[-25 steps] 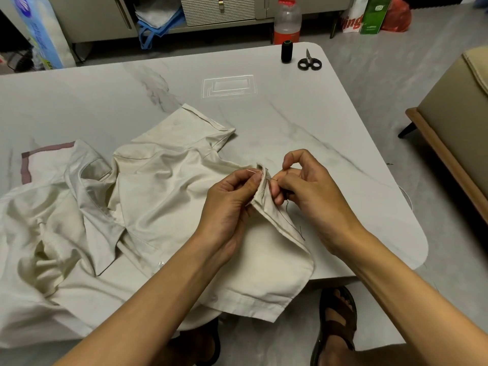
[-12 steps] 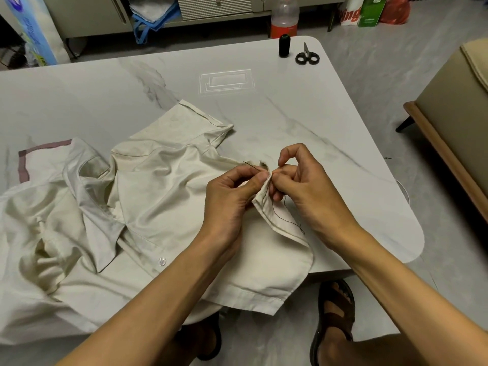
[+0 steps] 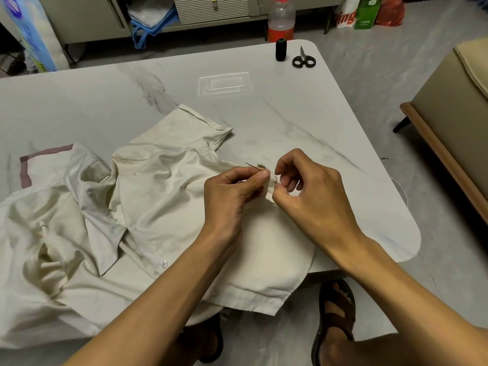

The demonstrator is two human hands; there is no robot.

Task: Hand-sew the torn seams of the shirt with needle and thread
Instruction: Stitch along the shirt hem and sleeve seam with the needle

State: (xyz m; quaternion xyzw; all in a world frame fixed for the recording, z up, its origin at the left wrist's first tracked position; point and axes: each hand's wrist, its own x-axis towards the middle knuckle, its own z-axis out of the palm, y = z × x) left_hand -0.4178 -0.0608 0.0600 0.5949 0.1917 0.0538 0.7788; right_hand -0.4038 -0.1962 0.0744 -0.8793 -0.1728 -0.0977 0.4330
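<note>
Red letters "ing" show on a white bag (image 3: 344, 18), the rest of the word hidden. The creased cream shirt (image 3: 158, 196) lies on the marble tabletop (image 3: 290, 114), hem overhanging the near edge. The left hand (image 3: 229, 196) pinches its seam fold, the needle (image 3: 252, 166) poking out. The right hand (image 3: 311, 199) curls at the fold, its grip unclear.

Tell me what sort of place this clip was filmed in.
Most likely a home living room: a marble-look coffee table, an upholstered seat with a wooden base beside it, and a low cabinet behind with a drink bottle and shopping bags on the floor.
</note>
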